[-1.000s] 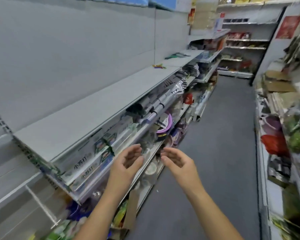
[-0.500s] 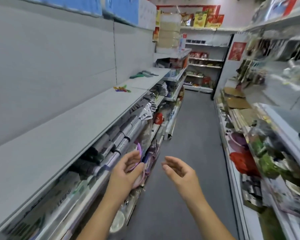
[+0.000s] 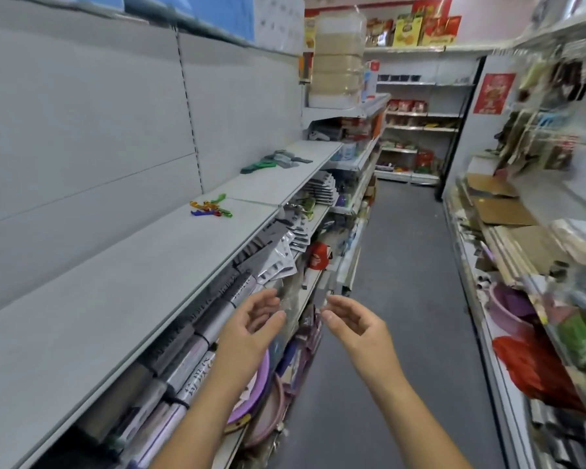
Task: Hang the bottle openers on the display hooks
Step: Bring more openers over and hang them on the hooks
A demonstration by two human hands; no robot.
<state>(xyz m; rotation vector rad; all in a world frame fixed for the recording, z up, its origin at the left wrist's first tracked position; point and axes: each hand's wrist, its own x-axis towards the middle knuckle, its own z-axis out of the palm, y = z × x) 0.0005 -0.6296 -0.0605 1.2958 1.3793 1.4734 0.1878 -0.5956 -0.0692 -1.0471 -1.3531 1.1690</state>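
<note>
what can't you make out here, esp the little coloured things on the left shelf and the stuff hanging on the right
Head view only.
Coloured pile on the left shelf: too small to count or to identify as bottle openers.
Green and grey things farther along: too small to identify.
Hanging goods, upper right: motion blur; what they hang from is unclear.
Rolls under the shelf: partly hidden by the left hand and its forearm.

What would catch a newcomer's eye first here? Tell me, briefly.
The left hand and the right hand reach forward low in the middle, both holding nothing. On the grey shelf to the left lies a small bright heap of coloured bottle openers, beyond the hands. A red poster stands out on the far wall at the right.
</note>
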